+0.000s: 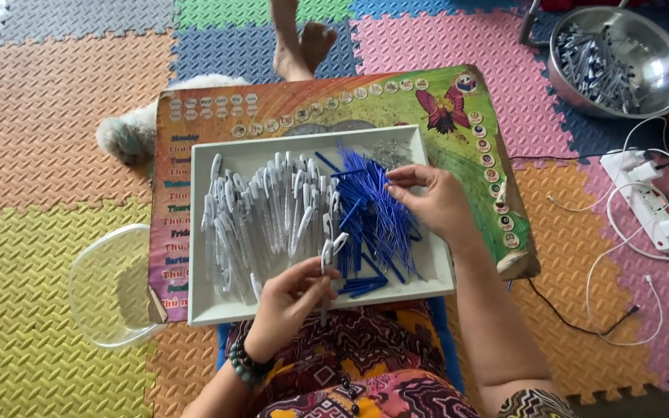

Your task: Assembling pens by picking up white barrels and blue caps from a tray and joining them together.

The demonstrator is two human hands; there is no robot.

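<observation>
Beside the clear bowl point(110, 286), left grip point(292, 298) pinches a white pen barrel point(325, 259); right grip point(427, 201) holds loosely curled over blue refills point(369, 209).

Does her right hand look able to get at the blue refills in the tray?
Probably yes. The right hand already rests at the edge of the blue refills in the white tray, with nothing lying over them.

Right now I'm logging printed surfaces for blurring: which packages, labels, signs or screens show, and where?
Printed board: under the white tray, rectangular, orange-to-green, butterfly picture, round badges along its edges, coloured lettering down the left.
No packages or screens in view.
</observation>
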